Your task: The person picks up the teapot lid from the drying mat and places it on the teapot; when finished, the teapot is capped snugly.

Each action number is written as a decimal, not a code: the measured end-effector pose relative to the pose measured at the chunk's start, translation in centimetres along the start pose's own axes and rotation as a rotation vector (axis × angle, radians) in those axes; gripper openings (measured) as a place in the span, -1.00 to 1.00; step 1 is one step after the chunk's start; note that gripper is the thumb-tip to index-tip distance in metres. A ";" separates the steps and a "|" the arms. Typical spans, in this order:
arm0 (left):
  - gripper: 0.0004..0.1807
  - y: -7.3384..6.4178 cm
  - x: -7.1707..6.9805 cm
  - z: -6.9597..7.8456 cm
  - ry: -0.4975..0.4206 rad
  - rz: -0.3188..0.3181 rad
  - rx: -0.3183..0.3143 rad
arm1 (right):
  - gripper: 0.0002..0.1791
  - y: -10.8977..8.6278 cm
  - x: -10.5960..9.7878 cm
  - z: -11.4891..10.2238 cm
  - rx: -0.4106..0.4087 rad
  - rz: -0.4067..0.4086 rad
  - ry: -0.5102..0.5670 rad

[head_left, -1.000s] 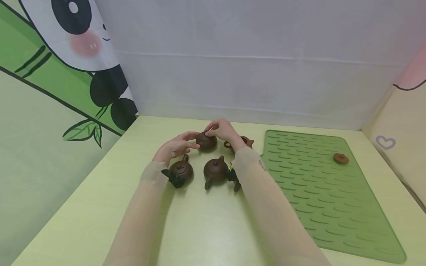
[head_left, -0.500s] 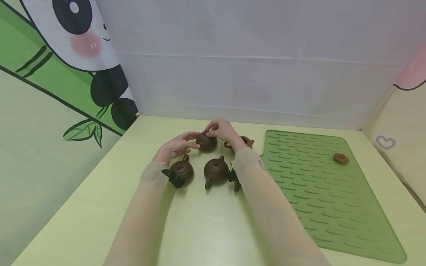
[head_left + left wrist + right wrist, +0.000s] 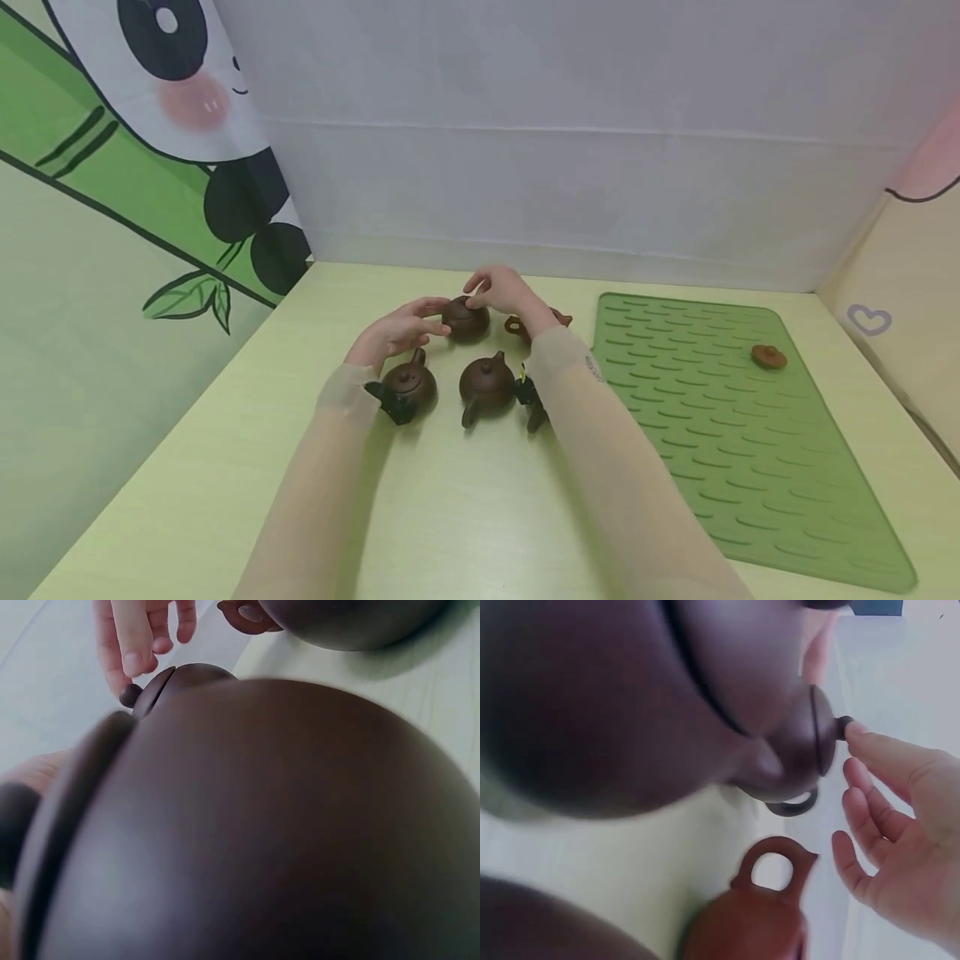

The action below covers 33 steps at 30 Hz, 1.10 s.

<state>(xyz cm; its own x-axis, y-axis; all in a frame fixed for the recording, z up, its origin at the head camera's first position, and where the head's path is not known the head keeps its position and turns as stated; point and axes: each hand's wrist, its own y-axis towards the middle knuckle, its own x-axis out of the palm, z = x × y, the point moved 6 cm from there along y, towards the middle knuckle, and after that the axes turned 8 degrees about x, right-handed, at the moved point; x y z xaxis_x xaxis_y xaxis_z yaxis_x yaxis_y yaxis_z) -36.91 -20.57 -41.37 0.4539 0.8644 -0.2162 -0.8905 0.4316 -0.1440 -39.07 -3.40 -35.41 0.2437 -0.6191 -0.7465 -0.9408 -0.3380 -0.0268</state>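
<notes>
At the back of the table sits a small dark brown lidded teapot (image 3: 467, 325). My left hand (image 3: 397, 333) holds its left side between thumb and index finger. Over the top is my right hand (image 3: 506, 293), fingers apart and loosely bent, fingertips right at the lid's knob (image 3: 843, 728). A reddish-brown teapot (image 3: 750, 926) stands beside the back one, partly hidden under my right wrist. Nearer me are a dark teapot (image 3: 422, 385) below my left hand, a second (image 3: 486, 385) in the middle, and a third, mostly hidden by my right sleeve, its handle (image 3: 536, 418) showing.
A green ridged mat (image 3: 720, 467) covers the right part of the pale table (image 3: 450, 517). On its far right area lies a reddish-brown lid (image 3: 768, 357). A white cloth backdrop (image 3: 555, 183) rises behind the table, with a printed panel (image 3: 135, 333) at left.
My right hand has shifted slightly right, its fingertips spreading at the knob, and its wrist covers more of the reddish teapot. The left hand and the teapots have stayed in place.
</notes>
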 end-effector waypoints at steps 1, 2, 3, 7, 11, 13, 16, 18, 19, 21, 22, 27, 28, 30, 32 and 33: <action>-0.19 0.0 0.0 0.0 0.002 -0.001 -0.001 | -0.69 -0.1 -0.2 -0.2 -0.001 -0.009 -0.018; -0.19 0.0 0.0 0.0 0.002 0.000 -0.003 | -0.67 -0.2 -0.5 -0.3 0.000 -0.023 -0.033; -0.19 -0.1 0.0 0.0 0.004 0.002 -0.006 | -0.66 -0.4 -0.7 -0.4 0.000 -0.039 -0.048; -0.19 -0.4 0.1 0.1 0.030 0.003 -0.013 | -0.64 -1.6 -1.7 -0.8 0.013 -0.111 -0.090; -0.19 -0.6 0.1 0.1 0.062 0.003 -0.012 | -0.63 -3.1 -3.3 -0.6 0.013 -0.129 -0.111; -0.18 -0.6 0.0 0.1 0.066 0.006 -0.011 | -0.64 -4.1 -4.3 -0.4 0.000 -0.108 -0.106; -0.17 -0.6 -0.1 0.0 0.062 0.009 -0.007 | -0.67 -5.6 -5.8 0.4 -0.027 -0.060 -0.087; -0.17 -0.6 0.0 0.0 0.064 0.003 -0.002 | -0.67 -6.5 -6.7 1.1 -0.041 -0.027 -0.083; -0.16 -0.6 0.0 0.0 0.068 0.000 0.001 | -0.68 -6.9 -7.2 1.5 -0.045 -0.010 -0.082; -0.16 -0.8 0.0 0.1 0.075 -0.001 0.001 | -0.68 -7.6 -7.9 2.4 -0.049 0.025 -0.085; -0.16 -0.8 0.0 0.1 0.075 0.000 0.000 | -0.69 -8.0 -8.2 2.8 -0.051 0.038 -0.078; -0.17 -1.1 -0.1 0.1 0.063 0.010 -0.009 | -0.70 -9.7 -9.2 4.5 -0.076 0.084 -0.058; -0.16 -1.1 -0.1 0.1 0.063 0.009 -0.008 | -0.70 -10.1 -9.3 4.7 -0.082 0.092 -0.057; -0.16 -1.2 -0.1 0.1 0.065 0.009 -0.008 | -0.70 -10.8 -9.6 5.0 -0.096 0.114 -0.070; -0.16 -1.2 -0.1 0.1 0.064 0.013 -0.013 | -0.69 -11.5 -9.9 5.1 -0.102 0.134 -0.079; -0.16 -1.3 0.0 0.1 0.066 0.016 -0.015 | -0.69 -11.9 -10.1 5.2 -0.105 0.147 -0.078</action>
<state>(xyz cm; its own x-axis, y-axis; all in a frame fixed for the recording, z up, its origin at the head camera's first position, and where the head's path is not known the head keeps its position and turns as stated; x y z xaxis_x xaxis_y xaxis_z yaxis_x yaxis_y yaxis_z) -35.82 -21.12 -41.11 0.4410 0.8522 -0.2815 -0.8974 0.4135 -0.1541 -31.56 10.54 -30.96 0.0831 -0.6118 -0.7867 -0.9341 -0.3229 0.1525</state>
